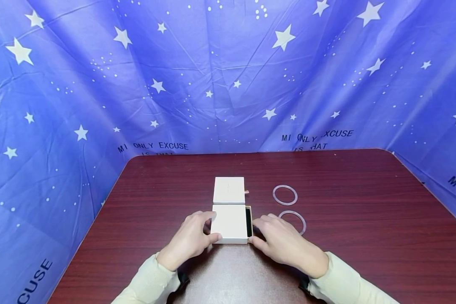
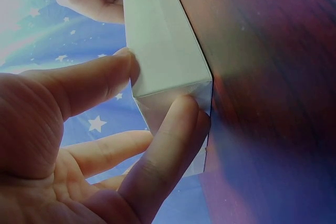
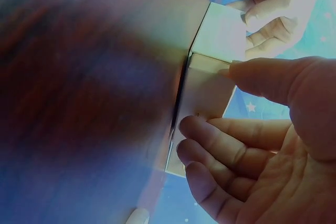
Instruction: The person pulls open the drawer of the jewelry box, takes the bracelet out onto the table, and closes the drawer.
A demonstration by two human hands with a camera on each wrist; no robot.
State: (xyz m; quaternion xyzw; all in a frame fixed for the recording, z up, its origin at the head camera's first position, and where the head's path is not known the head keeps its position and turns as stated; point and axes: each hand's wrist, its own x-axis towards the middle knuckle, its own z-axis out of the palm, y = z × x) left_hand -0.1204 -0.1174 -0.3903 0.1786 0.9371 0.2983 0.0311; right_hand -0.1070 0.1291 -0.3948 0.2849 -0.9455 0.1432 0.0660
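Observation:
A white drawer box (image 1: 229, 223) lies near the table's middle. Its inner drawer (image 1: 249, 222) sticks out a little on the right and shows a black inside. My left hand (image 1: 191, 234) grips the box's left end, thumb on the near side and fingers farther back. My right hand (image 1: 279, 236) holds the drawer's right end, its thumb at the near corner and fingertips against the end face. In the right wrist view, the drawer (image 3: 207, 87) meets the right thumb and curled fingers. Whether anything lies inside cannot be told.
A second white box (image 1: 229, 189), with a small pink ribbon tab (image 1: 246, 192), lies right behind the first. Two pale lilac bangles lie to the right: the far bangle (image 1: 275, 195) and the near bangle (image 1: 303, 221), partly behind my right hand. A starry blue curtain (image 1: 213, 105) surrounds the table (image 1: 365, 202).

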